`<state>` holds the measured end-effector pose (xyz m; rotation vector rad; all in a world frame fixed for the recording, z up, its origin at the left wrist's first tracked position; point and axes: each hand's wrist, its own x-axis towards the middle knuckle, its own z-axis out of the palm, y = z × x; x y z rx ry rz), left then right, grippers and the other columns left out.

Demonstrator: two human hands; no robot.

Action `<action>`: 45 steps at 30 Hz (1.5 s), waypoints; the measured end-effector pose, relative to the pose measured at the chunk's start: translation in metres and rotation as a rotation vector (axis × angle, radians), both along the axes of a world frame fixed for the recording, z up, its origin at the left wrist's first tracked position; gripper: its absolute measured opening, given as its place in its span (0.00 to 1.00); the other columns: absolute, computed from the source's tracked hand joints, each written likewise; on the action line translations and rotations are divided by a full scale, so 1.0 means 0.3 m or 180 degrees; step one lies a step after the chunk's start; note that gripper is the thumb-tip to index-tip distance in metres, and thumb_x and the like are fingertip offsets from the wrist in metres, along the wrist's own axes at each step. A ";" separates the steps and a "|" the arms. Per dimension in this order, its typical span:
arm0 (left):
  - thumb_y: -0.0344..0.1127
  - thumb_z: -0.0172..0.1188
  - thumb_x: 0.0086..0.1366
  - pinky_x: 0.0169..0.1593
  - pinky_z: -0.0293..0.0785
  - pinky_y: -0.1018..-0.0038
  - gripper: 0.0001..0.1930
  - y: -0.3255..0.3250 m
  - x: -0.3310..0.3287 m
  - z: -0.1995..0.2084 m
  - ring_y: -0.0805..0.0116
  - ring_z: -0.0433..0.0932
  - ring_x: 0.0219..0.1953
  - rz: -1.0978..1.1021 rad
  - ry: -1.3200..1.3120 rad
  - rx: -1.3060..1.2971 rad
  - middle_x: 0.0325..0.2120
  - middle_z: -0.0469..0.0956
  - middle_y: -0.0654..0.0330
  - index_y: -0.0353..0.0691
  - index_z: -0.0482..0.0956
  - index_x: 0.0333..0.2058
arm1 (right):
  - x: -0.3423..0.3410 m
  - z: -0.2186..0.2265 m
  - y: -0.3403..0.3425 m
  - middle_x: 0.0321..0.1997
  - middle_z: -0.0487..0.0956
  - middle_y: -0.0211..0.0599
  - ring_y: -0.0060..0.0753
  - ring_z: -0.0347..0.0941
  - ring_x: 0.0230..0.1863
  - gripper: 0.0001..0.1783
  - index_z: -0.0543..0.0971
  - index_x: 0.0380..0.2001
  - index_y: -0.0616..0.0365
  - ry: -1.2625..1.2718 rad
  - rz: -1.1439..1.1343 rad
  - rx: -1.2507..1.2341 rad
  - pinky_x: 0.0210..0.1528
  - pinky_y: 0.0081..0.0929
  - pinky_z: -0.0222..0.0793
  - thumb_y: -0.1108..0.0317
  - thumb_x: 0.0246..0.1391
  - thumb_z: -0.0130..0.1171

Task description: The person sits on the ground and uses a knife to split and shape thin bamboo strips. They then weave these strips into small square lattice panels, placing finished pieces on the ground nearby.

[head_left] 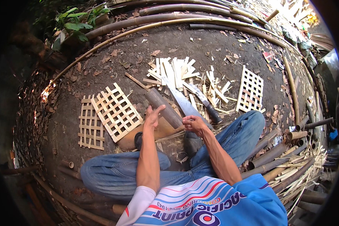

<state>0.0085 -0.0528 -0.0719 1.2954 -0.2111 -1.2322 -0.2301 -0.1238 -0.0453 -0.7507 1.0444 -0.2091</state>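
Note:
A short, dark piece of bamboo point(165, 107) lies slanted in front of me, over a brown board point(131, 136). My left hand point(152, 116) is at its left side, with the thumb over its surface and the fingers along the edge, closed on it. By its near right end is my right hand point(194, 125), fingers curled and pinched together; whatever they hold, if anything, is too small to make out. Just beyond the right hand, a handsaw blade point(180, 98) points away from me. Beside it lies a knife with a black handle point(213, 113).
Pale bamboo slats point(173, 71) are heaped beyond the tools. Two woven lattice panels point(116, 112) overlap at the left; another lattice panel point(250, 90) lies at the right. Long bamboo poles point(169, 17) border the far ground. Cut bamboo lengths point(269, 154) and thin strips point(309, 165) are piled at my right.

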 end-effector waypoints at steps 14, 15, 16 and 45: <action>0.35 0.75 0.51 0.56 0.71 0.58 0.41 0.004 -0.009 0.068 0.58 0.73 0.53 -0.0067 0.0053 -0.0065 0.51 0.72 0.52 0.35 0.62 0.60 | -0.009 -0.023 -0.015 0.31 0.82 0.34 0.28 0.80 0.27 0.09 0.82 0.36 0.63 0.0072 -0.0078 -0.0013 0.30 0.23 0.81 0.71 0.52 0.70; 0.35 0.75 0.51 0.56 0.71 0.58 0.40 0.005 -0.010 0.070 0.58 0.73 0.53 -0.0067 0.0038 -0.0069 0.51 0.72 0.52 0.35 0.62 0.60 | -0.009 -0.020 -0.015 0.31 0.82 0.34 0.28 0.80 0.27 0.09 0.82 0.35 0.63 0.0062 -0.0071 -0.0012 0.30 0.23 0.81 0.71 0.52 0.70; 0.35 0.75 0.51 0.56 0.71 0.57 0.40 0.005 -0.011 0.073 0.58 0.73 0.53 -0.0069 0.0025 -0.0073 0.51 0.72 0.52 0.35 0.62 0.60 | -0.010 -0.018 -0.014 0.30 0.82 0.34 0.28 0.80 0.27 0.09 0.82 0.35 0.63 0.0052 -0.0066 -0.0011 0.30 0.24 0.81 0.71 0.52 0.70; 0.38 0.77 0.43 0.64 0.65 0.63 0.55 -0.038 -0.047 0.089 0.52 0.67 0.62 -0.0222 -0.1357 0.0807 0.61 0.65 0.41 0.31 0.52 0.67 | -0.111 -0.195 -0.165 0.34 0.79 0.32 0.25 0.76 0.33 0.11 0.79 0.42 0.63 -0.0146 -0.1618 -0.0489 0.41 0.27 0.82 0.70 0.58 0.65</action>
